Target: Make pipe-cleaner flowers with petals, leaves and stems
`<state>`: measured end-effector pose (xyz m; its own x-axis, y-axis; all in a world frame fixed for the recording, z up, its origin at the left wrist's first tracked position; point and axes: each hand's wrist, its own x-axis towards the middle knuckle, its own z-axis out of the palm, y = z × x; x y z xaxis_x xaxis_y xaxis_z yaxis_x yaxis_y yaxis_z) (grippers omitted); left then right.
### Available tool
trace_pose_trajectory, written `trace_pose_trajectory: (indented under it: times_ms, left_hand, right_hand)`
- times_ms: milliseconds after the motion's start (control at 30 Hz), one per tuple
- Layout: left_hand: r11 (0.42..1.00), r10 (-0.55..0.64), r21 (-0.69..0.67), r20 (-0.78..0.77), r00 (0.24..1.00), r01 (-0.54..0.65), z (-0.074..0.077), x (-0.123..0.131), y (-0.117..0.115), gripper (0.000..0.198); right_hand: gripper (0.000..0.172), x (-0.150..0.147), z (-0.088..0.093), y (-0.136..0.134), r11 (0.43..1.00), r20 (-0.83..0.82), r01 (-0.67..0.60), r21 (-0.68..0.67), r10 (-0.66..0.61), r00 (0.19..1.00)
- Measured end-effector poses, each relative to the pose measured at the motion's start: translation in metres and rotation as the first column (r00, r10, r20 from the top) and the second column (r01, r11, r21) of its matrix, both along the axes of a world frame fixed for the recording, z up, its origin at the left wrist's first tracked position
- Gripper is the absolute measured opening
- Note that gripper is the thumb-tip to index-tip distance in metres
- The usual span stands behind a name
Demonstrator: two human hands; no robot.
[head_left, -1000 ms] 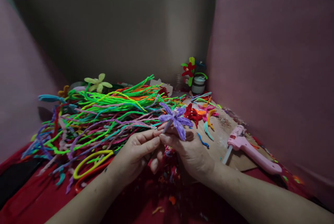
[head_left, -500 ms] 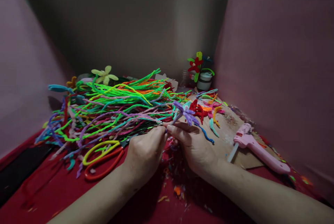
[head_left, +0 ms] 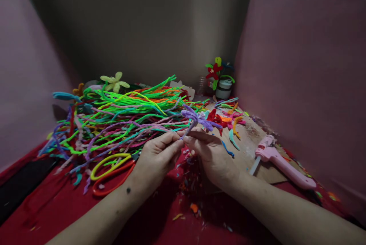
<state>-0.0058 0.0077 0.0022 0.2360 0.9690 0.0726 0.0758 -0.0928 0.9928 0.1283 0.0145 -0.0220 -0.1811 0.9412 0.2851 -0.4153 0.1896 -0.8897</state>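
A purple pipe-cleaner flower (head_left: 197,118) with a pale centre tilts above my fingertips, on a purple stem that runs down between both hands. My left hand (head_left: 161,151) is closed, thumb and index finger pinching the stem's lower end. Beside it, my right hand (head_left: 210,153) pinches the same stem just under the petals, fingers curled behind it. The stem's lowest tip is hidden by the fingers. Left of my left hand lie scissors (head_left: 114,172) with one yellow and one red-orange handle loop, their blades mostly covered by the hand and the pipe cleaners.
A big heap of coloured pipe cleaners (head_left: 128,111) spreads at the left. On the right, a pink glue gun (head_left: 283,163) rests on cardboard (head_left: 246,149) with loose petals. Behind stand a lidded jar (head_left: 224,89) and a red flower (head_left: 214,71). Fuzz scraps litter the red cloth (head_left: 160,218).
The purple flower has tipped and turned, its head moving slightly left. My left hand has rolled so its thumb faces up more. The things on the table have stayed put.
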Motion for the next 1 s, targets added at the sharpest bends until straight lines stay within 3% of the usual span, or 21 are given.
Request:
trace_pose_trajectory:
  times_ms: [167, 367, 467, 567, 667, 733, 800, 867, 933, 1000]
  left_hand:
    - [0.969, -0.100, -0.197, 0.255, 0.962, 0.153, -0.001, -0.003, 0.002, 0.027]
    - [0.845, -0.235, -0.318, 0.502, 0.832, 0.430, -0.006, -0.010, 0.008, 0.015]
    - [0.834, -0.262, -0.309, 0.507, 0.821, 0.457, -0.008, -0.012, 0.010, 0.011]
    - [0.891, -0.263, -0.266, 0.357, 0.896, 0.368, -0.005, -0.009, 0.008, 0.014]
    - [0.981, -0.185, -0.062, 0.021, 0.982, 0.186, -0.003, -0.005, 0.005, 0.018]
    - [0.972, -0.056, 0.212, -0.226, 0.973, 0.105, -0.006, -0.003, 0.004, 0.010]
    - [0.870, 0.105, 0.480, -0.404, 0.909, 0.113, -0.012, -0.003, 0.004, 0.010]
    - [0.743, 0.248, 0.649, -0.495, 0.833, 0.164, -0.019, -0.005, 0.006, 0.011]
    - [0.649, 0.342, 0.733, -0.521, 0.782, 0.204, -0.025, -0.008, 0.007, 0.011]
    - [0.596, 0.377, 0.772, -0.512, 0.772, 0.221, -0.027, -0.010, 0.008, 0.012]
  right_hand:
    - [0.015, 0.001, -0.003, 0.003, 1.000, -0.019, 0.020, 0.022, -0.019, 1.000]
    - [0.020, 0.001, -0.001, 0.003, 1.000, 0.040, -0.015, -0.010, 0.015, 0.999]
    - [0.018, -0.001, -0.003, 0.004, 0.999, -0.043, -0.043, -0.024, 0.042, 0.998]
    - [0.014, -0.002, -0.005, 0.005, 0.997, -0.141, -0.039, -0.060, 0.030, 0.990]
    - [0.008, -0.002, -0.004, 0.004, 0.995, -0.181, 0.012, -0.104, -0.031, 0.983]
    - [0.006, -0.002, -0.004, 0.003, 0.990, -0.177, 0.040, -0.136, -0.064, 0.982]
    - [0.007, -0.002, -0.005, 0.003, 0.986, -0.161, 0.050, -0.159, -0.076, 0.984]
    - [0.009, -0.003, -0.005, 0.003, 0.986, -0.146, 0.045, -0.160, -0.069, 0.987]
    - [0.010, -0.004, -0.005, 0.003, 0.988, -0.135, 0.041, -0.147, -0.061, 0.989]
    - [0.009, -0.004, -0.003, 0.002, 0.990, -0.126, 0.058, -0.132, -0.075, 0.989]
